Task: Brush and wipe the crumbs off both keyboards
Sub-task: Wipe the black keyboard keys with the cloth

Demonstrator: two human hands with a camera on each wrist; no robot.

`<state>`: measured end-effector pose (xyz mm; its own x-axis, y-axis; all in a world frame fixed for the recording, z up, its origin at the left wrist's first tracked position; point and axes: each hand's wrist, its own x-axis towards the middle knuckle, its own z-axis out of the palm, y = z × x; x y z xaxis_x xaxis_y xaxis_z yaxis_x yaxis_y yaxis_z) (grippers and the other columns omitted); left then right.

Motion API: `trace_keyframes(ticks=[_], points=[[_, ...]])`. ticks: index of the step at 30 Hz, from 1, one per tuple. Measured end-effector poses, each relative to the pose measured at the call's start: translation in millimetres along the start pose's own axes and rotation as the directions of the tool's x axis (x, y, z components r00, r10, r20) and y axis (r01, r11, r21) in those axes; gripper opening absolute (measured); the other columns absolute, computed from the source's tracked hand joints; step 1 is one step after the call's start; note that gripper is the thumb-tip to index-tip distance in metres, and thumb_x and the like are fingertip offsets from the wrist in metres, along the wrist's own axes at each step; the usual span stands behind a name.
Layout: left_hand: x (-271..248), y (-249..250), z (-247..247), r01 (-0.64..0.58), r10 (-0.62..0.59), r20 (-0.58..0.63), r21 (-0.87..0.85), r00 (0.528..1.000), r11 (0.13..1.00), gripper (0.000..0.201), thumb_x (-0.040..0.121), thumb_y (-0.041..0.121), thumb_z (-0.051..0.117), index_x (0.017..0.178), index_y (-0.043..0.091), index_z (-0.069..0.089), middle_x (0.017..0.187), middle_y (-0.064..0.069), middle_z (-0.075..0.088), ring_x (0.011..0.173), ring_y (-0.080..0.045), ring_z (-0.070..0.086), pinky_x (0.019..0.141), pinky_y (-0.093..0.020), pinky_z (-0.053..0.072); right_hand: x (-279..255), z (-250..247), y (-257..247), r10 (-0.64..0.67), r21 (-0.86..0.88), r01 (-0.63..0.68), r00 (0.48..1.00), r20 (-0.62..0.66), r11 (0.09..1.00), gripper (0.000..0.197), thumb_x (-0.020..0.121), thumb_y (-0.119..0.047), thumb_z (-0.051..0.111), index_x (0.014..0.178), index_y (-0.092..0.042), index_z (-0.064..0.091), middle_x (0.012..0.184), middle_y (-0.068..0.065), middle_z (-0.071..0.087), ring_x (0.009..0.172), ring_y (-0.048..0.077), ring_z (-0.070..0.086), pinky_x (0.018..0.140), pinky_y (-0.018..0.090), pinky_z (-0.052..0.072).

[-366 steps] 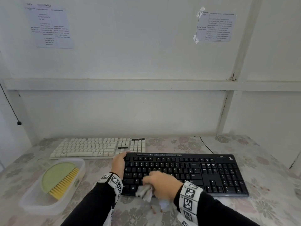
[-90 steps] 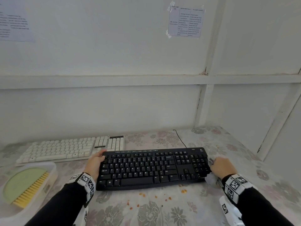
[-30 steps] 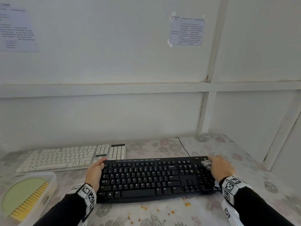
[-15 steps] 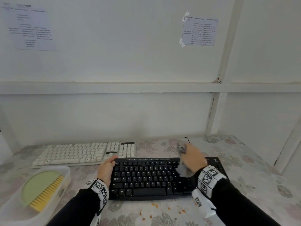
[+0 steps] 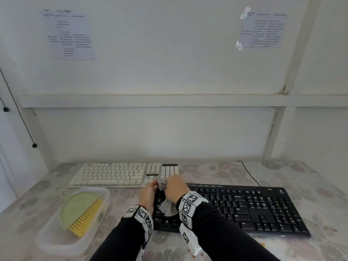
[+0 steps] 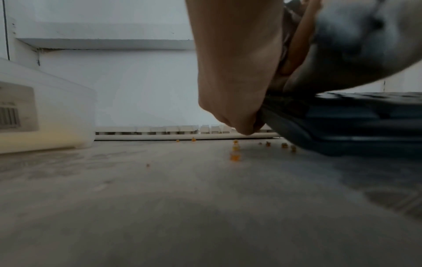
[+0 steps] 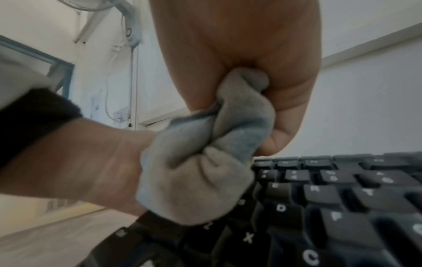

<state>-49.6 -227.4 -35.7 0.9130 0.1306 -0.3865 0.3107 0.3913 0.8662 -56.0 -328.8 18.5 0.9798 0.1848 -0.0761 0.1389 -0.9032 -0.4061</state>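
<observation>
While two black-sleeved arms reach forward from the bottom of the head view, the right hand [image 5: 176,187] holds a bunched grey cloth [image 5: 168,207], its fingers [image 7: 285,115] curled tight around the wad, over the left end of the black keyboard [image 5: 250,206]. Beside it, the left hand [image 5: 148,194] steadies that keyboard's left edge; whether its fingers curl under the edge cannot be told. Orange crumbs [image 6: 235,153] lie scattered on the flowered table [image 5: 310,185] just beside the keyboard. To the left sits a clear tub [image 5: 56,240] holding a green brush [image 5: 79,211] with yellow bristles. Farther back, touching the black keyboard's far-left corner, lies the white keyboard [image 5: 116,175]. One likely risk: a loose wipe could push crumbs between keys, or flick them onto the white keyboard.
</observation>
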Motion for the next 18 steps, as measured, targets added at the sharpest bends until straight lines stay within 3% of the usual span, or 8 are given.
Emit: trace_keyframes(ticks=[2, 4, 5, 7, 8, 10, 14, 18], points=[[-3, 3, 0, 0.004, -0.004, -0.005, -0.03, 1.0, 1.0, 0.036, 0.092, -0.007, 0.031, 0.113, 0.0, 0.059, 0.078, -0.019, 0.065, 0.065, -0.026, 0.063, 0.064, -0.033, 0.055, -5, 3, -3, -0.008, -0.04, 0.009, 0.999, 0.045, 0.999, 0.028, 0.093, -0.007, 0.044, 0.119, -0.005, 0.054, 0.125, 0.011, 0.042, 0.11, 0.029, 0.054, 0.088, 0.034, 0.044], [-3, 5, 0, 0.001, -0.001, -0.008, -0.049, 1.0, 0.999, 0.035, 0.094, -0.006, 0.028, 0.116, -0.001, 0.054, 0.063, -0.015, 0.059, 0.037, -0.015, 0.054, 0.037, -0.018, 0.043, -12, 3, -6, -0.023, -0.105, 0.033, 0.996, 0.091, 0.994, 0.031, 0.092, -0.008, 0.045, 0.121, -0.008, 0.054, 0.127, 0.01, 0.04, 0.113, 0.03, 0.053, 0.092, 0.037, 0.045], [-4, 6, -1, 0.003, -0.004, -0.015, -0.043, 1.0, 0.999, 0.034, 0.095, -0.005, 0.028, 0.115, 0.0, 0.054, 0.068, -0.017, 0.058, 0.032, -0.013, 0.051, 0.033, -0.015, 0.039, -16, 2, -7, -0.031, -0.142, 0.047, 0.993, 0.117, 0.989, 0.031, 0.092, -0.009, 0.046, 0.122, -0.01, 0.055, 0.128, 0.01, 0.041, 0.114, 0.031, 0.052, 0.093, 0.038, 0.044], [-3, 5, -2, 0.032, -0.033, -0.027, -0.055, 0.999, 0.998, 0.029, 0.097, 0.004, 0.034, 0.11, 0.002, 0.059, 0.086, -0.02, 0.062, 0.044, -0.018, 0.059, 0.04, -0.02, 0.046, -25, 2, -10, -0.037, -0.186, 0.071, 0.983, 0.178, 0.98, 0.032, 0.093, -0.011, 0.047, 0.123, -0.014, 0.057, 0.129, 0.01, 0.041, 0.116, 0.032, 0.051, 0.094, 0.04, 0.044], [-2, 3, -1, 0.041, -0.043, -0.027, -0.079, 0.999, 0.996, 0.028, 0.098, 0.012, 0.037, 0.104, 0.004, 0.063, 0.095, -0.019, 0.065, 0.06, -0.022, 0.063, 0.053, -0.026, 0.052, -30, 3, -10, -0.043, -0.198, 0.084, 0.978, 0.202, 0.977, 0.032, 0.093, -0.012, 0.047, 0.123, -0.015, 0.057, 0.128, 0.01, 0.042, 0.116, 0.033, 0.051, 0.094, 0.041, 0.044], [-3, 3, 0, 0.042, -0.045, -0.04, -0.073, 0.998, 0.996, 0.035, 0.1, 0.027, 0.037, 0.094, 0.007, 0.066, 0.101, -0.015, 0.067, 0.082, -0.025, 0.061, 0.074, -0.034, 0.049, -39, 6, -8, -0.064, -0.215, 0.115, 0.971, 0.23, 0.97, 0.031, 0.093, -0.012, 0.046, 0.122, -0.016, 0.057, 0.126, 0.01, 0.042, 0.114, 0.034, 0.052, 0.093, 0.042, 0.045], [-9, 6, 4, 0.027, -0.028, -0.02, -0.026, 0.999, 0.999, 0.04, 0.102, 0.03, 0.034, 0.091, 0.005, 0.064, 0.089, -0.015, 0.065, 0.081, -0.026, 0.059, 0.068, -0.034, 0.045, -57, 11, -3, -0.09, -0.24, 0.154, 0.962, 0.259, 0.958, 0.035, 0.093, -0.008, 0.047, 0.126, -0.017, 0.056, 0.124, 0.01, 0.042, 0.113, 0.035, 0.052, 0.09, 0.043, 0.045], [-10, 5, 5, 0.022, -0.022, -0.01, -0.004, 1.0, 1.0, 0.038, 0.101, 0.033, 0.035, 0.092, 0.007, 0.062, 0.094, -0.015, 0.064, 0.085, -0.026, 0.058, 0.073, -0.034, 0.045, -69, 7, 5, -0.089, -0.211, 0.153, 0.955, 0.285, 0.966, 0.041, 0.091, -0.005, 0.049, 0.127, -0.024, 0.057, 0.127, 0.007, 0.042, 0.115, 0.033, 0.051, 0.092, 0.042, 0.045]])
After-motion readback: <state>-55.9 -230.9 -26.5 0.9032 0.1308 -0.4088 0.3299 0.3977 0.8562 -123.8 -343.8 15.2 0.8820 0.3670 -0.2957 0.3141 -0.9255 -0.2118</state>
